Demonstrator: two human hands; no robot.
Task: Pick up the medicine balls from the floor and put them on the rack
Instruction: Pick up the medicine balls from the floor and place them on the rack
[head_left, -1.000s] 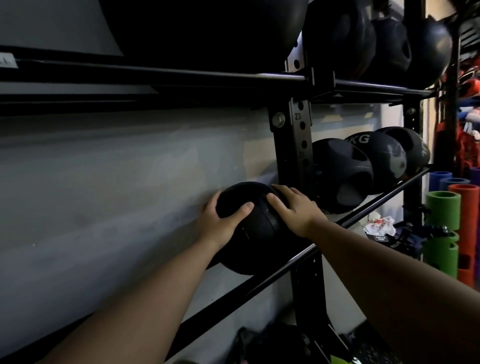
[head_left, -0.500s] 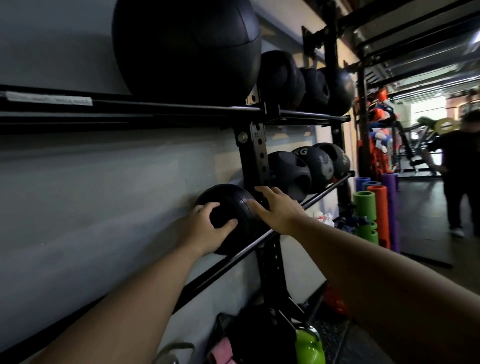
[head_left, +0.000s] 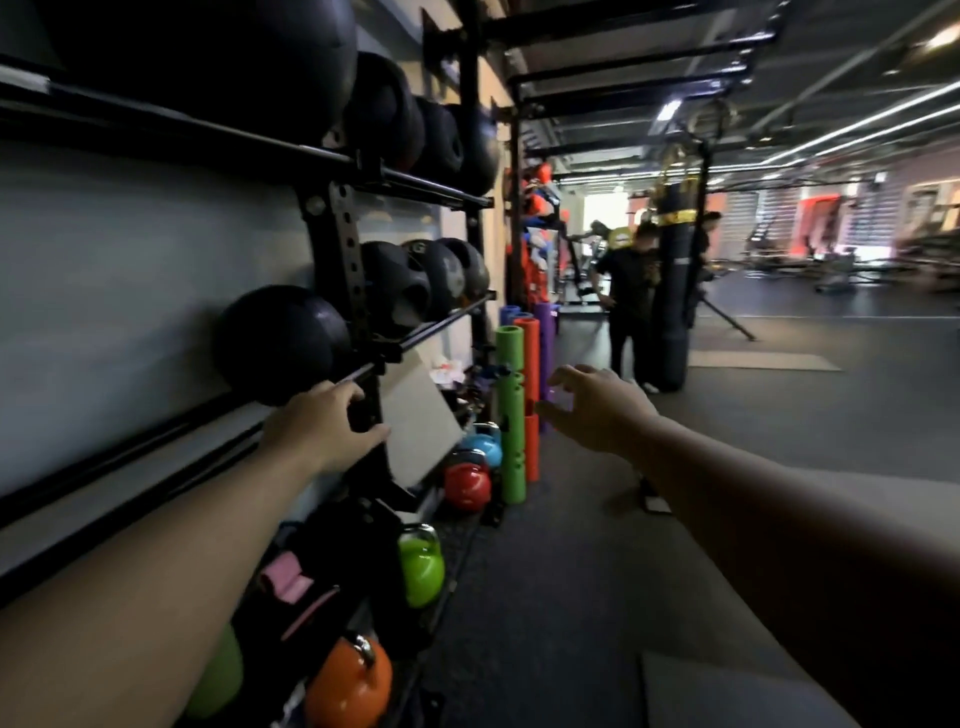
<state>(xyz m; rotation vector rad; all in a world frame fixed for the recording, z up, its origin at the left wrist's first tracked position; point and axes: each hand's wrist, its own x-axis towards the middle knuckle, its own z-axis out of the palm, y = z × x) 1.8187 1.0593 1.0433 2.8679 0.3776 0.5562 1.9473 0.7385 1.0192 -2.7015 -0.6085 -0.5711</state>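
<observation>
A black medicine ball (head_left: 283, 345) rests on the middle rail of the black wall rack (head_left: 343, 239), left of the upright post. My left hand (head_left: 324, 428) hangs just below and in front of the ball, fingers loosely curled, holding nothing. Out to the right, my right hand (head_left: 592, 405) is clear of the rack with fingers spread and empty. More black medicine balls (head_left: 431, 278) sit on the same shelf beyond the post, and others (head_left: 410, 124) fill the top shelf.
Kettlebells stand under the rack: orange (head_left: 348, 686), green (head_left: 422, 569), red (head_left: 467, 483), blue (head_left: 483, 447). Upright green (head_left: 510, 415) and orange foam rollers stand ahead. A person (head_left: 631, 306) stands by a black punching bag (head_left: 672, 291). Dark gym floor (head_left: 597, 571) stretches to the right.
Both hands have let go of the ball, which stays on the rail. The right hand has swung out to the right, and the view has turned right toward the gym floor.
</observation>
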